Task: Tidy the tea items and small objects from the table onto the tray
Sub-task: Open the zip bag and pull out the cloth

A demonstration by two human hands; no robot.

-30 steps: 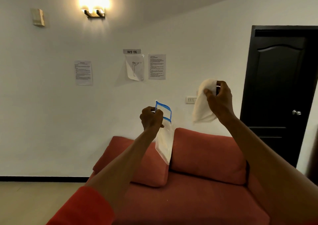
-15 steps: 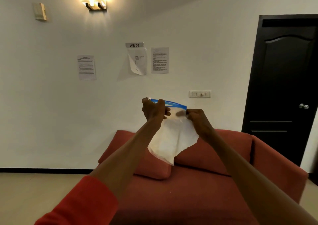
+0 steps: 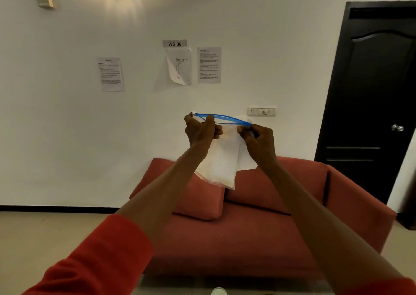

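I hold a clear plastic zip bag (image 3: 219, 166) with a blue seal strip up at chest height in front of the wall. My left hand (image 3: 201, 132) pinches the left end of the bag's mouth. My right hand (image 3: 258, 140) grips the right end together with a white cloth or tissue (image 3: 246, 163) that hangs partly behind the bag. The blue mouth is pulled slightly apart. No tray is in view, and only a strip of the table (image 3: 180, 289) shows at the bottom edge.
A red sofa (image 3: 258, 227) with cushions stands straight ahead against the white wall. A black door (image 3: 378, 92) is at the right. A small white round object (image 3: 218, 291) peeks in at the bottom edge.
A second ago my right hand held the white cloth apart from the bag. It has come to the bag's mouth, and both hands now hold the bag's top.
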